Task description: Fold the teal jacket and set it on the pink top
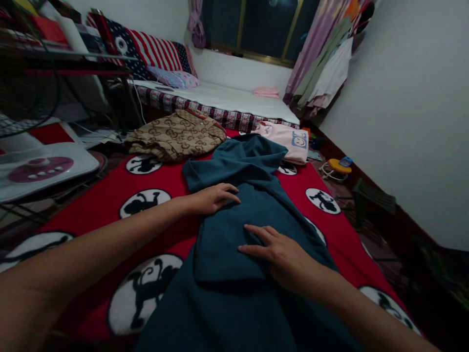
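A dark teal garment (234, 244) lies stretched out on a red blanket (176, 230) printed with black figures in white circles. Part of it is folded over on itself, and a sleeve-like layer crosses its far end. My left hand (214, 199) rests on the cloth near its left edge, fingers extended. Closer to me, my right hand (280, 252) lies on the folded layer with its index and middle fingers stretched out; its other fingers are partly hidden. Neither hand grips the fabric.
Beyond the garment lie a folded brown patterned garment (179, 134) and a folded pink top (284, 139). A white-topped bed (227, 100) stands under the window. At left are a cluttered desk (73, 54) and a fan (44, 168); at right, a yellow stool (337, 166) and a dark folding stool (373, 193).
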Action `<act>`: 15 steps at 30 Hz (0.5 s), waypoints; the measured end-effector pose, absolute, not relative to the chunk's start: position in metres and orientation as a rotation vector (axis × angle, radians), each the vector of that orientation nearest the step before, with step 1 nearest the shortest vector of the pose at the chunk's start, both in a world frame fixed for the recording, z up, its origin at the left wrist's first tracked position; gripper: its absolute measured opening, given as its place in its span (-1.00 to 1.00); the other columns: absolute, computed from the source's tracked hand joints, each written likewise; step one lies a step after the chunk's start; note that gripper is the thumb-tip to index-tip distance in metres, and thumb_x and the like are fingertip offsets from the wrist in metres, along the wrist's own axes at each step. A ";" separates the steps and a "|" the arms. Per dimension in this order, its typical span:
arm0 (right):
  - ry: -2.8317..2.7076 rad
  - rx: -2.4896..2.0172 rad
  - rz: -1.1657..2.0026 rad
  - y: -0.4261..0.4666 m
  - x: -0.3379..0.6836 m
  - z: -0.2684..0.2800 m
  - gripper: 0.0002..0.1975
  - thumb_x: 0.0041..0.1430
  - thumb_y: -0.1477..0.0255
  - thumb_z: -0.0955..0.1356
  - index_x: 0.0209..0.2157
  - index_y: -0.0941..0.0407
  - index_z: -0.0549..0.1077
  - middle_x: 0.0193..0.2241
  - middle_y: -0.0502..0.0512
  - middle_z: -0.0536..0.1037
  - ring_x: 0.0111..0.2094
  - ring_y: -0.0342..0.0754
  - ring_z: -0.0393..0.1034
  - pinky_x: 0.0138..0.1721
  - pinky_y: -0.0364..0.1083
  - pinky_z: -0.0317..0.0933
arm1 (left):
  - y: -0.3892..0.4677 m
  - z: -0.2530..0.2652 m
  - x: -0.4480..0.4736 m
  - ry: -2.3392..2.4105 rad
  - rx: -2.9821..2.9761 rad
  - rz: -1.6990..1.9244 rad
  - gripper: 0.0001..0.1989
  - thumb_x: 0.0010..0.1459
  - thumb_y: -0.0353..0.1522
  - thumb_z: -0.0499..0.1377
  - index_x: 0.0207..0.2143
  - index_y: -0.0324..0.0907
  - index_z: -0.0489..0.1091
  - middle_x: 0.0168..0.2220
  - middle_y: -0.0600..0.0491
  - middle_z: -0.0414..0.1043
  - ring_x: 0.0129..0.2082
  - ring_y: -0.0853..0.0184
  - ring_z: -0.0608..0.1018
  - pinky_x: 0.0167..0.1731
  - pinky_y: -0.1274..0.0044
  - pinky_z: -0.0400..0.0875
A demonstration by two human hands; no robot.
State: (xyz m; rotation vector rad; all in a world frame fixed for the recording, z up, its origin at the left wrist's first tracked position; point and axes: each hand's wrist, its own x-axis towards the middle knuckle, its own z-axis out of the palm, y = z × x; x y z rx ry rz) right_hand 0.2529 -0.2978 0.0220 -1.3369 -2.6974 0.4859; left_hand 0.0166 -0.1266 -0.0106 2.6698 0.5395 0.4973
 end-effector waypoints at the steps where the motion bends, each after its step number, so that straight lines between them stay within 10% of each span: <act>1: -2.645 -1.343 0.518 -0.294 0.252 0.022 -0.28 -0.03 0.73 0.21 0.09 -0.19 0.41 0.26 -0.01 0.23 0.17 0.09 0.23 0.11 0.12 0.21 | -0.129 -0.007 0.008 0.555 2.649 0.482 -0.56 0.15 -0.60 0.05 -0.03 -0.04 0.48 0.11 -0.03 0.33 0.12 0.26 0.40 0.11 0.42 0.30; 7: -1.791 -1.295 1.129 -0.276 0.251 0.025 -0.72 0.17 0.36 0.33 -0.08 0.03 0.53 -0.13 0.06 0.59 -0.12 0.01 0.47 -0.07 -0.01 0.34 | -0.140 0.018 -0.031 0.472 2.481 0.378 -0.51 0.03 -0.62 0.13 -0.04 -0.01 0.49 0.01 0.02 0.44 0.02 0.32 0.49 0.03 0.53 0.36; 15: -1.178 -1.386 1.435 -0.269 0.246 0.019 -0.61 -0.14 0.23 0.50 -0.25 0.12 0.52 -0.43 0.01 0.58 -0.35 0.00 0.48 -0.37 -0.08 0.35 | -0.154 0.010 -0.036 0.470 2.364 0.452 -0.66 0.03 -0.42 0.29 -0.08 -0.08 0.51 0.03 -0.06 0.40 -0.01 0.25 0.48 -0.02 0.48 0.39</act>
